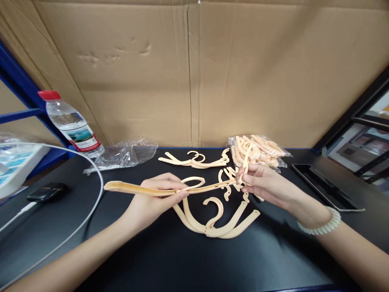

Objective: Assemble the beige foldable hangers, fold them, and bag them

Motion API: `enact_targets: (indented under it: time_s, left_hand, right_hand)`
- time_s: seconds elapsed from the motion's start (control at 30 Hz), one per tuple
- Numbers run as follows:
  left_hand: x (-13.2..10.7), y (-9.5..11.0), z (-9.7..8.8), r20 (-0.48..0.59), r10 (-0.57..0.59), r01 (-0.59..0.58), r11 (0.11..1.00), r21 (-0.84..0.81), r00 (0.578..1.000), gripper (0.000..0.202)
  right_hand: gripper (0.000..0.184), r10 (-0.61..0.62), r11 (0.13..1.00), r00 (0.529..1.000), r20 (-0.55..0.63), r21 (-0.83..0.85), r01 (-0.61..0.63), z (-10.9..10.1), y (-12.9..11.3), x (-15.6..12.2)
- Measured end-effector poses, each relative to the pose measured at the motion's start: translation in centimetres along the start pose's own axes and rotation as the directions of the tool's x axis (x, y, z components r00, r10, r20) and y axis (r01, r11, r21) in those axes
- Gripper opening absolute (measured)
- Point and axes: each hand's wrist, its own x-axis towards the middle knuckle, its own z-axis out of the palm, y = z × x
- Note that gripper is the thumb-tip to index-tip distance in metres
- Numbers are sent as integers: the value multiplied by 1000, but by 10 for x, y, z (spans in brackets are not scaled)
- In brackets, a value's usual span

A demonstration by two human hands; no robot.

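The black table lies beneath the held hanger. A second hanger rests nearer the wearer than the held hanger; the bag of parts lies beyond the held hanger's right end. The left hand is clamped on the held hanger at mid-length; a steady grip here should limit flexing. The right hand pinches the small curved piece at the held hanger's right end. Align both before applying pressure. Whether they are joined cannot be told.
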Motion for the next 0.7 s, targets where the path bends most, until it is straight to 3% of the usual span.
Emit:
enact_targets:
  time_s: [0.33, 0.7]
  left_hand:
    - [-1, 2, 2, 17, 31, -31, 1000, 5, 999, 14]
    - [-4, 1, 5, 19, 77, -76, 997, -18, 997, 13]
  right_hand:
    - [25, 129, 982, 974, 187, 110, -152, 2, 4, -3]
    - [24, 168, 970, 965, 202, 138, -198, 4, 4, -1]
